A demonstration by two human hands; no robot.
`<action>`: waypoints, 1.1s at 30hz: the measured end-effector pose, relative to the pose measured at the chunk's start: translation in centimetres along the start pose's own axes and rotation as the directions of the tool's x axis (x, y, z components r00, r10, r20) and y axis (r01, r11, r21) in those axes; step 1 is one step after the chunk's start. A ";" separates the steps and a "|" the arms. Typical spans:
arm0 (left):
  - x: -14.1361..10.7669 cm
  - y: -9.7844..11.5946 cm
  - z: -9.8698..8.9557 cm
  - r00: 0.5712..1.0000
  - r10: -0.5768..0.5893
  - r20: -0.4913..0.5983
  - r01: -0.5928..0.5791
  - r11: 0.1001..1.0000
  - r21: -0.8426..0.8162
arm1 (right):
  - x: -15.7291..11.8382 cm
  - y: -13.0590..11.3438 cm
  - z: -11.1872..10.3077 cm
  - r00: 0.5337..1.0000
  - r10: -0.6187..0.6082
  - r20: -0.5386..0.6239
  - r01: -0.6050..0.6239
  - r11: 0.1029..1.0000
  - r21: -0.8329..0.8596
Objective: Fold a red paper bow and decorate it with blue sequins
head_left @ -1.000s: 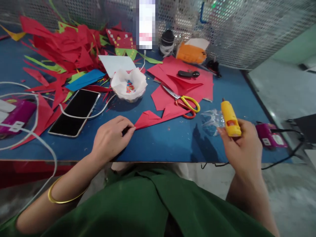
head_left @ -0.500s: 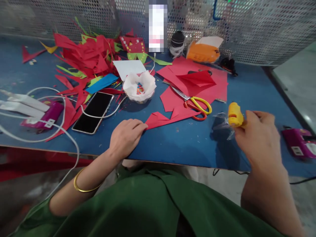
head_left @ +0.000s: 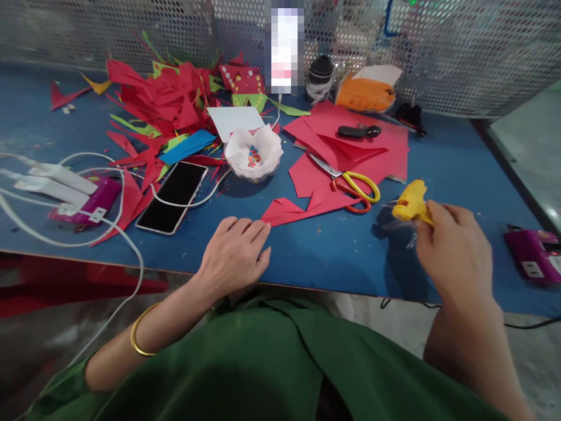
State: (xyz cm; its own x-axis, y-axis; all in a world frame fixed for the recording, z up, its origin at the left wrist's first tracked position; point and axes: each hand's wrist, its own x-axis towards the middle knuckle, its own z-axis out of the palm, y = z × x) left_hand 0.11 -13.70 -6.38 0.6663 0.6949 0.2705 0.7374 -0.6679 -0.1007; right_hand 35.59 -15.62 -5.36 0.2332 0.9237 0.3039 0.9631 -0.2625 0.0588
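Observation:
My left hand rests palm down near the table's front edge, with its fingers stretched and thumb apart. Its fingertips are beside the left tip of a folded red paper piece, and it holds nothing. On the right, my right hand is closed around a small yellow plastic tool, held over the table; its exact kind is unclear. Clear plastic film shows just below the tool. Scissors with one yellow and one red handle lie between the hands, touching the red paper's right end.
Red paper sheets lie behind the scissors with a black-handled tool on top. A paper-lined bowl holds small colourful bits. A phone, white cables and a heap of paper scraps occupy the left. A purple box sits far right.
My left thumb has come away from the folded red paper and the fingers have spread. My right hand has tilted the yellow tool and moved it slightly left. The view has shifted a little.

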 end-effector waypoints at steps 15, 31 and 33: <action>0.9 0.8 0.4 0.993 -0.041 0.114 0.034 0.997 0.066 | -0.6 -0.6 0.4 0.993 0.096 -0.070 -0.098 0.995 -0.034; -1.6 0.0 -0.2 0.992 -0.128 0.007 0.127 0.988 0.088 | -1.3 0.5 1.6 0.976 0.066 -0.209 -0.068 0.998 -0.001; -2.0 -0.1 -0.4 0.987 -0.159 -0.037 0.161 0.985 0.069 | -1.3 0.7 1.6 0.969 0.082 -0.234 -0.087 0.996 -0.013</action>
State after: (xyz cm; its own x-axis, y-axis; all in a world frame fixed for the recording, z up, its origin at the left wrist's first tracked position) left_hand -1.35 -15.08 -6.57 0.5362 0.7817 0.3186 0.8409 -0.5273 -0.1216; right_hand 36.20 -16.61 -7.28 0.2733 0.8082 0.5217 0.9372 -0.3459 0.0448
